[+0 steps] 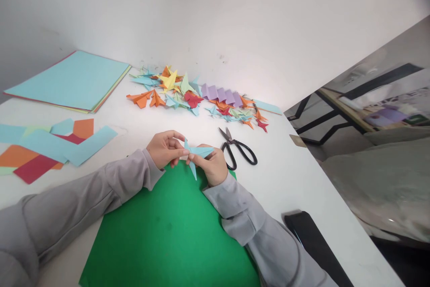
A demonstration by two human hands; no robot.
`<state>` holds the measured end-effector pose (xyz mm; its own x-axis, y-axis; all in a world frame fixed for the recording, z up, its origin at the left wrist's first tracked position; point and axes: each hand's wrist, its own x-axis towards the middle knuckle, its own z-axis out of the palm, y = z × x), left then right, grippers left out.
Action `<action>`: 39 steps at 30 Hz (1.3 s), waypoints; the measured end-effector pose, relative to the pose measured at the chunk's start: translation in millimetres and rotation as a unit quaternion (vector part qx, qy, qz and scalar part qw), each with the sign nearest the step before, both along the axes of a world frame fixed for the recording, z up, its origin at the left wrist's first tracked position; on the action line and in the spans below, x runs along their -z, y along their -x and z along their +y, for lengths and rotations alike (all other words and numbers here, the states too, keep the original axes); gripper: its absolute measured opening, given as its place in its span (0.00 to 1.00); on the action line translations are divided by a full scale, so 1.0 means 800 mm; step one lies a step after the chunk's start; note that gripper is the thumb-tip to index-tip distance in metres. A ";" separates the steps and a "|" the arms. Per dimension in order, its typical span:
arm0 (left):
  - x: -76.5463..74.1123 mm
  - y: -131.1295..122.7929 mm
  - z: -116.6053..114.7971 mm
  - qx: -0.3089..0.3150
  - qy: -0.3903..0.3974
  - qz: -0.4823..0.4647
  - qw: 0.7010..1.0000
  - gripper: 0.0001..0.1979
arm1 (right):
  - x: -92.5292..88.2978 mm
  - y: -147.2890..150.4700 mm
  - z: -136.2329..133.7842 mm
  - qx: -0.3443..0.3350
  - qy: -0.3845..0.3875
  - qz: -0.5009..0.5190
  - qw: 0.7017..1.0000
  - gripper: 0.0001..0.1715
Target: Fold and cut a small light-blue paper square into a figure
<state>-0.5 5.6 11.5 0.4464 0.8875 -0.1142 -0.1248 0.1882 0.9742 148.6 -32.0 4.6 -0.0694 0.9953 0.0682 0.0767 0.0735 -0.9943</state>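
Observation:
Both my hands hold a small folded light-blue paper figure [198, 155] above the far edge of a green sheet [168, 233]. My left hand [164, 148] pinches its left side with fingers closed. My right hand [211, 166] grips its right side, with one pointed tip hanging down between the hands. Black scissors [238, 148] lie just right of my right hand on the white table [285, 175].
A pile of folded coloured paper figures [198, 96] lies at the back by the wall. A stack of coloured sheets [72, 81] sits at the back left. Cut paper strips [50, 146] lie at the left. A dark flat object [311, 237] rests near the table's right edge.

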 end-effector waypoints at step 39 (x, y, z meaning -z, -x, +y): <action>-0.003 0.007 0.004 0.057 0.008 -0.036 0.998 0.22 | 0.011 -0.007 0.008 -0.058 0.035 0.091 0.994 0.20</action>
<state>-5.9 9.2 13.6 0.5523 0.8286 -0.0919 -0.1715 0.2208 0.9601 154.2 -26.0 -4.2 -0.1773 0.9839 0.0207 -0.1101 0.0011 -0.9939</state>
